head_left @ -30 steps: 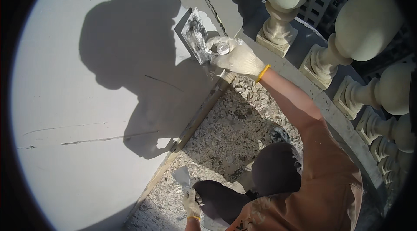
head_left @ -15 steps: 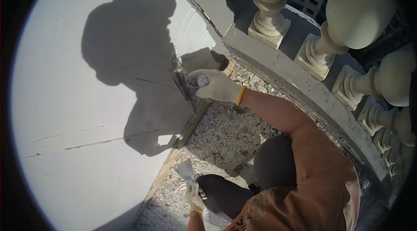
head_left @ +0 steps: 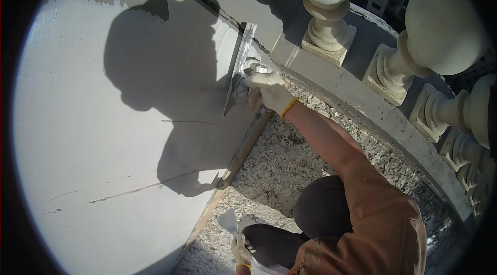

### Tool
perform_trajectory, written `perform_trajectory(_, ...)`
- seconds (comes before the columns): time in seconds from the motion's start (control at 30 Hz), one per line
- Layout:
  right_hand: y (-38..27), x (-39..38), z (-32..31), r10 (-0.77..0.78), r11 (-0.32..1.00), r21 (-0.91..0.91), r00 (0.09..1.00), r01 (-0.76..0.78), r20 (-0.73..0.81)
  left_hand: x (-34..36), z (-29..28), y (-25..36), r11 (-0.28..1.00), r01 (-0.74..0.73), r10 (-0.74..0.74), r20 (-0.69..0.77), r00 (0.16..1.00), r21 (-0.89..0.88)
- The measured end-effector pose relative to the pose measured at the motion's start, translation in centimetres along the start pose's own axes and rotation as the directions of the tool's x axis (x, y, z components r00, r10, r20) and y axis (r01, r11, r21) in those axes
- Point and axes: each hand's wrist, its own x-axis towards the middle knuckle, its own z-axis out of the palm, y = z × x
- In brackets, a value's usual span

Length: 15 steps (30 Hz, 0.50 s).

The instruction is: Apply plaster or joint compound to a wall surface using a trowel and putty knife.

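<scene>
My right hand (head_left: 272,88), in a white work glove with a yellow cuff, is closed round the handle of a plastering trowel (head_left: 240,57). The long blade lies edge-on against the white wall surface (head_left: 93,145), near its right border by the curved ledge. Ridges of wet white coating show beside the blade. Low in the view my gloved left hand (head_left: 241,252) grips a putty knife (head_left: 228,221), its blade pointing up and away, close to my bent knee (head_left: 274,239). Part of each handle is hidden by the fingers.
A curved stone ledge (head_left: 357,104) with several cream balusters (head_left: 329,32) bounds the right side. Broken rubble (head_left: 274,161) covers the floor under me. A wooden strip (head_left: 243,151) runs along the wall's lower edge. My shadow falls across the wall.
My right hand has moved the trowel upward and right, toward the ledge, and the blade has turned more upright. My left hand still holds the putty knife low. The view has shifted slightly.
</scene>
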Motion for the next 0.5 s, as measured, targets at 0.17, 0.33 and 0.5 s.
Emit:
perform_trajectory(0.17,-2.0,3.7,6.2,-0.888,0.39,-0.191,0.423,0.901,0.181,1.3,0.8,0.4,0.995,-0.049,0.049,0.003,0.999,0.083)
perform_trajectory(0.33,-8.7,0.8,13.3,-0.54,0.684,-0.462,0.818,0.565,0.2,2.6,1.0,0.6,0.997,-0.024,0.018,0.09,0.996,0.07)
perform_trajectory(0.5,-15.4,-5.1,20.8,-0.179,0.929,0.37,0.863,-0.01,0.472,3.6,1.2,0.5,0.998,-0.023,0.018,0.109,0.994,0.052)
